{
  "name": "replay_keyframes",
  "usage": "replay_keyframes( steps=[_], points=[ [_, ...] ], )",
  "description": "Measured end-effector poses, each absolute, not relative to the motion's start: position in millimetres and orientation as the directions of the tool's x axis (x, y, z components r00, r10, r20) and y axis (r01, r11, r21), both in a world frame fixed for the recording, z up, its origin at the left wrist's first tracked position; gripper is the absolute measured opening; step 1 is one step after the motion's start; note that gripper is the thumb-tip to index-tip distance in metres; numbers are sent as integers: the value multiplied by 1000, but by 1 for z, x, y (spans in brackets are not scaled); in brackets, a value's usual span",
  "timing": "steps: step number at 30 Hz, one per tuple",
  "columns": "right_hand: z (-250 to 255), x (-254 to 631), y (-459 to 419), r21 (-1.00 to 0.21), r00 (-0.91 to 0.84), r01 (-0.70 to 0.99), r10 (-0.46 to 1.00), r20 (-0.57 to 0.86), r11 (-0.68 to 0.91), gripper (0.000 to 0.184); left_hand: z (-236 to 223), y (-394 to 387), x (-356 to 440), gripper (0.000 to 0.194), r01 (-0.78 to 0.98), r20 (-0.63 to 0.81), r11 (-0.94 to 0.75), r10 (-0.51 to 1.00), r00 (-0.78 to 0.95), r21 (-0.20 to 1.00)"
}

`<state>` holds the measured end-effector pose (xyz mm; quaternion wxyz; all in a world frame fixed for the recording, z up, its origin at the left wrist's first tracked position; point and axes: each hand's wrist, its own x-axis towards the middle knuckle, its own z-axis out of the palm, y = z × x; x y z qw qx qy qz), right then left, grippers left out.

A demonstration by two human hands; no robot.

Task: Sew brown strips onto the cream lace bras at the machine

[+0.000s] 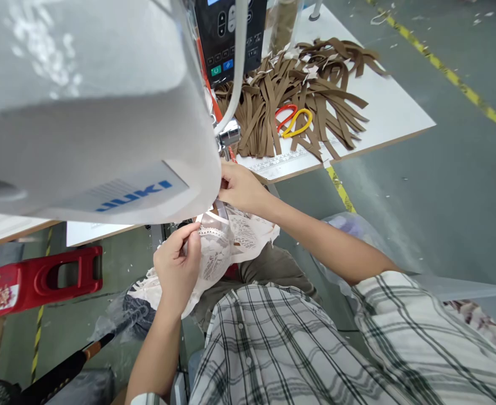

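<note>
The lace garment [214, 256], cups already shaped but apparently unfinished, lies at the sewing machine [180, 140], beside the counter's [395, 112] near corner. The left hand [178, 261] pinches its edge; the right hand's [246, 188] grip is hidden.

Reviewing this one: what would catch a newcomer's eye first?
Probably the bulky white JUKI machine filling the upper left. Next come the red-and-yellow-handled scissors among brown strips heaped on the white table at upper right. Just below centre, the left hand pinches a white lace garment.
</note>
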<state>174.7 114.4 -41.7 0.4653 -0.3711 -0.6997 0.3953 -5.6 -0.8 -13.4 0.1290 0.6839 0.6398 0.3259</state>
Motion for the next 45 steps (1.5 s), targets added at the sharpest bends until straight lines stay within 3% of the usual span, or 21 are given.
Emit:
replay_keyframes(
  steps=[10, 26, 45],
  points=[
    [-40, 171, 110, -900, -246, 154, 898, 365, 408, 4, -25, 2, -11, 19, 737, 310, -179, 950, -43, 651],
    [-43, 175, 115, -843, -267, 318, 894, 360, 434, 9, -20, 13, -5, 20, 750, 288, -199, 958, 11, 631],
    [-43, 175, 117, -848, -259, 317, 899, 354, 425, 5, -21, 15, -6, 19, 781, 319, -227, 947, 38, 582]
  ],
)
